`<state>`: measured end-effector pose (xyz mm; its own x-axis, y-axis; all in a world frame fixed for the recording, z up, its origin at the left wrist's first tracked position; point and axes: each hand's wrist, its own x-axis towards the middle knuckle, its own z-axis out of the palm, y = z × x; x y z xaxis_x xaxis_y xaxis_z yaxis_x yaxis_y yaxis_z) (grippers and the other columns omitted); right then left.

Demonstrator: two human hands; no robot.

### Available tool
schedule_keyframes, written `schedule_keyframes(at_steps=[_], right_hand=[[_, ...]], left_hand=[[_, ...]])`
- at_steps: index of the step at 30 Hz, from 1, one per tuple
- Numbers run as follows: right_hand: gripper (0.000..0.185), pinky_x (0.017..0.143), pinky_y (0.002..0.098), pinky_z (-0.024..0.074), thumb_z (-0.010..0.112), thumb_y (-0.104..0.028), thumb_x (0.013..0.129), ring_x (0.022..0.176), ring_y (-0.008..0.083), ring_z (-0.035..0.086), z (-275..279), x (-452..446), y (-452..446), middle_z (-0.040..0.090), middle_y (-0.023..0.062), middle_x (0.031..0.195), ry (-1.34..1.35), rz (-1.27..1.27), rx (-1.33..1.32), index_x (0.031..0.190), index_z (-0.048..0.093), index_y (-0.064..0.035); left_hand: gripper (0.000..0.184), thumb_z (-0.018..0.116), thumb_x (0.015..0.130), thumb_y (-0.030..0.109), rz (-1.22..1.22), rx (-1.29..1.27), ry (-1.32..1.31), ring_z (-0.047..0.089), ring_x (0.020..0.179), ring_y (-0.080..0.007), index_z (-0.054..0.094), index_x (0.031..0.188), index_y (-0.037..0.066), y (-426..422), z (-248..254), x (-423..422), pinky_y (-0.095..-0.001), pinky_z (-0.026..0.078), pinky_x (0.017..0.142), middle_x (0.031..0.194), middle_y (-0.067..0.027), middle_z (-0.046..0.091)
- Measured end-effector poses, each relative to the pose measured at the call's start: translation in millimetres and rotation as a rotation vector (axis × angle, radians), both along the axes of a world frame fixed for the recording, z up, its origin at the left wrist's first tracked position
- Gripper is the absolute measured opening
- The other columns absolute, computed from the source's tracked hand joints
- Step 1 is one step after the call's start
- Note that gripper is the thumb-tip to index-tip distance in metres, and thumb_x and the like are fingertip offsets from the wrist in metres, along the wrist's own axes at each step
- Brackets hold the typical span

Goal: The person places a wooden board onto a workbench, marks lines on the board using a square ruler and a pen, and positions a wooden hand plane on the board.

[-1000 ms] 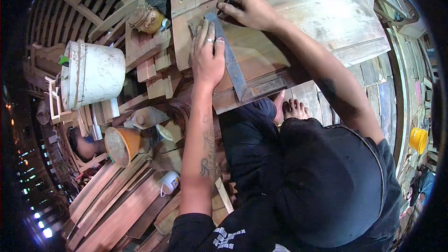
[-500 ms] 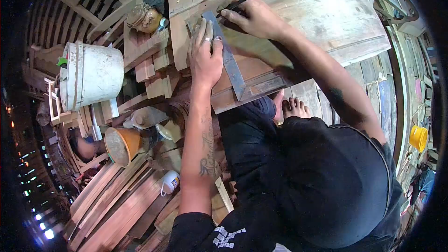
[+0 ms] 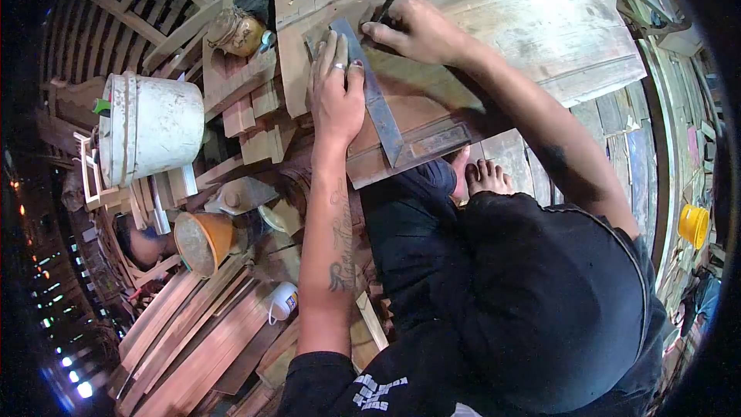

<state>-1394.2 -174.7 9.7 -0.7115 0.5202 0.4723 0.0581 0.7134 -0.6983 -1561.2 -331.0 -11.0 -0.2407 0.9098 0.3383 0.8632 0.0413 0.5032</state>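
Note:
A metal carpenter's square (image 3: 378, 101) lies on a wide wooden board (image 3: 525, 16), its long blade slanting across and its short arm along the near edge. My left hand (image 3: 337, 97) rests flat with fingers stretched out, along the left side of the blade, fingertips near its upper end. A ring shows on one finger. My right hand (image 3: 421, 31) is closed around a slim black pen (image 3: 392, 2), just right of the blade's top. The pen stands tilted, its upper end pointing up and away; its tip is hidden by the fingers.
A white bucket (image 3: 158, 128) stands at the left, near a glass jar (image 3: 241, 33). Below are an orange bucket (image 3: 220, 236), a small white tub (image 3: 282, 300) and stacked planks (image 3: 193, 347). A yellow tub (image 3: 692, 226) sits at far right.
My right hand has tipped the pen from nearly flat to steeper, and its fingers have shifted slightly. My left hand and the square stay in about the same place.

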Motion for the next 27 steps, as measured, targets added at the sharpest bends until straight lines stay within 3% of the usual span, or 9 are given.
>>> schedule_keyframes(at_steps=[3,5,8,14,20,22,27], right_hand=[[0.04,0.077,0.0535,0.0545,0.069,-0.037,0.101,0.086,0.0479,0.07,14.1,6.5,-5.7,0.071,0.0292,0.088,-0.239,-0.047,-0.077,0.104,0.074,0.0025],[0.045,0.077,0.0541,0.0546,0.068,-0.04,0.1,0.085,0.0486,0.07,3.7,-0.5,-4.0,0.07,0.0304,0.086,0.026,-0.053,-0.006,0.099,0.073,0.0048],[0.048,0.078,0.0547,0.0546,0.068,-0.042,0.1,0.086,0.0492,0.07,5.7,4.4,-0.8,0.069,0.0314,0.085,-0.179,-0.014,-0.068,0.096,0.073,0.0056],[0.046,0.077,0.0544,0.0549,0.068,-0.041,0.099,0.085,0.0484,0.071,3.5,-0.8,-4.1,0.069,0.0309,0.085,-0.002,-0.046,0.025,0.099,0.074,0.0042],[0.045,0.073,0.0519,0.0545,0.069,-0.042,0.101,0.08,0.0462,0.07,4.6,13.9,-11.1,0.07,0.0282,0.084,-0.214,-0.038,-0.098,0.101,0.075,0.0023],[0.04,0.077,0.052,0.055,0.069,-0.038,0.1,0.085,0.0464,0.071,4.0,15.4,-15.7,0.071,0.0271,0.088,0.018,-0.02,-0.182,0.105,0.073,0.0015],[0.034,0.082,0.0521,0.0559,0.07,-0.032,0.099,0.093,0.0467,0.071,-3.2,14.5,-15.6,0.072,0.027,0.095,0.002,-0.021,-0.026,0.11,0.07,0.0003]], left_hand=[[0.053,0.056,0.105,0.019,0.006,-0.002,-0.033,0.041,0.153,-0.0398,0.054,0.153,-0.002,-1.6,6.7,5.6,-0.0486,0.03,0.128,0.165,-0.0184,0.047],[0.053,0.056,0.105,0.019,0.003,-0.002,-0.024,0.041,0.153,-0.0402,0.053,0.153,-0.002,-1.0,4.9,4.3,-0.0488,0.031,0.128,0.165,-0.0187,0.047],[0.053,0.056,0.105,0.019,0.003,0.001,-0.008,0.041,0.153,-0.0407,0.053,0.153,-0.002,-1.2,5.2,4.1,-0.049,0.031,0.127,0.164,-0.0193,0.047],[0.053,0.056,0.105,0.018,-0.005,-0.002,-0.01,0.041,0.153,-0.0402,0.054,0.153,-0.003,-0.6,7.0,5.1,-0.0477,0.031,0.127,0.164,-0.0201,0.047],[0.052,0.057,0.105,0.019,0.006,0.001,-0.02,0.041,0.153,-0.0383,0.055,0.152,-0.002,-1.3,7.0,4.2,-0.0468,0.031,0.128,0.164,-0.0194,0.047],[0.052,0.057,0.105,0.019,0.009,0.002,-0.039,0.041,0.154,-0.0377,0.055,0.152,-0.002,-1.4,6.4,5.7,-0.0468,0.031,0.128,0.164,-0.0188,0.047],[0.052,0.056,0.105,0.018,0.013,0.0,-0.04,0.039,0.155,-0.0361,0.055,0.154,0.0,-1.8,6.1,4.5,-0.0465,0.029,0.129,0.166,-0.0164,0.047]])
